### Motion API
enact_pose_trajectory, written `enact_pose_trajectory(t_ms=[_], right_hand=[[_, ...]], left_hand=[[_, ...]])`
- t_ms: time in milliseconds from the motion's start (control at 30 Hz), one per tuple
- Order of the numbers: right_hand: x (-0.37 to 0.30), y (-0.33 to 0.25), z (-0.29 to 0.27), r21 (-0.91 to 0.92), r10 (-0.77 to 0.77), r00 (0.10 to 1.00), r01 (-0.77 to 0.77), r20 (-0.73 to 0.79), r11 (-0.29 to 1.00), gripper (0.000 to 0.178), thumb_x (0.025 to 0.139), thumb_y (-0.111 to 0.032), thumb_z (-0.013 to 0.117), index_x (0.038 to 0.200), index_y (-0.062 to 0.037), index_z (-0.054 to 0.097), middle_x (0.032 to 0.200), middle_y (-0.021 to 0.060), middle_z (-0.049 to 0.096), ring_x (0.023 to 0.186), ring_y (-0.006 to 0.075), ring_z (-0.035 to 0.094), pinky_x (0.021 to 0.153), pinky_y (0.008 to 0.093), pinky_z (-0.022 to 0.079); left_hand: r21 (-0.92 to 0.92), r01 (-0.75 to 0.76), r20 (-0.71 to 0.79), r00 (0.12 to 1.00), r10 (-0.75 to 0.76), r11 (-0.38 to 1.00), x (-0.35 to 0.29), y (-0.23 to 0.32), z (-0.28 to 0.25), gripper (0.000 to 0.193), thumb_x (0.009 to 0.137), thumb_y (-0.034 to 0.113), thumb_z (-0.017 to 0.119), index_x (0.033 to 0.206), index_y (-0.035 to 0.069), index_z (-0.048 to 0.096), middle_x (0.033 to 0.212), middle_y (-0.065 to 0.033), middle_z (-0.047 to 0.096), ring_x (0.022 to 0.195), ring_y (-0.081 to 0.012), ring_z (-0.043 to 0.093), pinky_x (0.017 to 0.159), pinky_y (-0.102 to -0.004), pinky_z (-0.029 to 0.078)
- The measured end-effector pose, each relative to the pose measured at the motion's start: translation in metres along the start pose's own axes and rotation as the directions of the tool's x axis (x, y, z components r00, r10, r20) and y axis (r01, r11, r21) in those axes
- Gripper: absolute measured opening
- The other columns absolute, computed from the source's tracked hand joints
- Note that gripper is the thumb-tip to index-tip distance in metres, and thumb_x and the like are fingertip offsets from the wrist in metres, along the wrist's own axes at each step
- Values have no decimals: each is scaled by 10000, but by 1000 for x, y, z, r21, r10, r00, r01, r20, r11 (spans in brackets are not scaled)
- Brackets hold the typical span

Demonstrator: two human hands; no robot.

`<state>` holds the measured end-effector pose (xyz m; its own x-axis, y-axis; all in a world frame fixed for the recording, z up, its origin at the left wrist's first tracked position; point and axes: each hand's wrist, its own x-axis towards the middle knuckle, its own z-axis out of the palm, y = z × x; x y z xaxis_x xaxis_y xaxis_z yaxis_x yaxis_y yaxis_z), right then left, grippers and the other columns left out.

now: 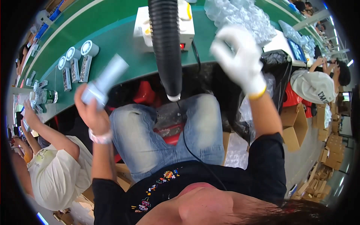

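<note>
Hands are apart: left hand clasps a pale device; gloved right hand curls loosely around a gap.

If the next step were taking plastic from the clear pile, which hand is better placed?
Probably the right: the gloved right hand is near the plastic pile, with nothing clearly visible in its grip. The left hand is farther off, across the black hose, and holds a pale fixture.

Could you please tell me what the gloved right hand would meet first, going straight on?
Probably the heap of clear plastic wrap just beyond the right hand, though depth is unclear.
</note>
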<state>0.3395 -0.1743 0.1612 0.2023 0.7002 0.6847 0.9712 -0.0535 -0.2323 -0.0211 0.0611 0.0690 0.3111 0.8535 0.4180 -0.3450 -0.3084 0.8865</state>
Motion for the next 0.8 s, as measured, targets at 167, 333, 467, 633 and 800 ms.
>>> enact_pose_trajectory(t_ms=[167, 333, 467, 633, 800], right_hand=[[137, 88, 34, -541, 431, 896, -313, 104, 780, 305, 825, -314, 639, 905, -63, 793, 972, 226, 742, 957, 401, 716, 848, 501, 578], [191, 138, 70, -710, 366, 905, -111, 217, 696, 316, 814, -329, 645, 899, -60, 786, 1006, 237, 744, 953, 396, 718, 844, 486, 577], [172, 64, 27, -449, 486, 864, -386, 130, 806, 295, 817, -323, 665, 861, -48, 763, 1027, 229, 732, 1000, 391, 697, 847, 490, 566], [43, -3, -64, 89, 456, 855, -489, 247, 868, 172, 901, -163, 736, 1023, -42, 737, 956, 117, 742, 842, 226, 708, 796, 337, 553], [-85, -89, 10, 350, 403, 840, -523, 363, 777, 454, 853, -189, 821, 1265, -57, 684, 1027, 109, 767, 926, 229, 760, 872, 353, 587]], left_hand=[[606, -426, 232, 902, 363, 672, 198, -98, 98, 390, 833, 210, 781, 1217, 145, 787, 1313, -118, 696, 1211, -273, 643, 1077, -377, 490], [792, -483, 328, 852, 408, 373, 363, -234, 97, 447, 870, 290, 768, 1295, 155, 733, 1301, -107, 717, 1211, -287, 659, 1042, -387, 512], [657, -281, 81, 949, 304, 700, 304, -233, 135, 487, 953, 268, 721, 1394, 90, 617, 1315, -150, 695, 1220, -294, 657, 1058, -410, 501], [-110, -4, 196, 980, 25, 994, 115, -62, 113, 342, 1063, 181, 605, 1352, 2, 561, 1265, -143, 680, 1232, -257, 627, 1050, -391, 497], [-305, 789, 313, 613, -726, 534, -77, -14, 103, 397, 1077, 350, 558, 1367, 79, 575, 1330, -114, 655, 1183, -229, 621, 1045, -387, 474]])
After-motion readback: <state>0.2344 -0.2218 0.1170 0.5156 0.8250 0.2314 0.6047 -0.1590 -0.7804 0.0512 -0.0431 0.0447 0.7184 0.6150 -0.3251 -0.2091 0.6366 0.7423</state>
